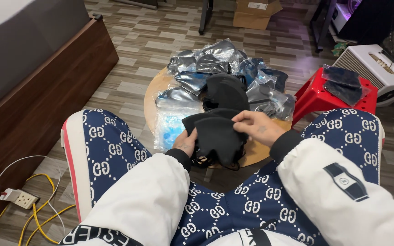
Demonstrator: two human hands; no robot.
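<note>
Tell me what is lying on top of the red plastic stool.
On the red stool lie black fabric pieces, apparently in clear plastic bags. How many there are cannot be told, and they hide much of the seat beneath them.

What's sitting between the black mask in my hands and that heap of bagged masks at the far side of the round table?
In the head view, a loose stack of black masks lies between the held black mask and the bagged masks.

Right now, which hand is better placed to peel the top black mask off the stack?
Probably the right hand: its fingers pinch the top black mask at its upper edge, while the left hand supports the stack from beneath.
</note>
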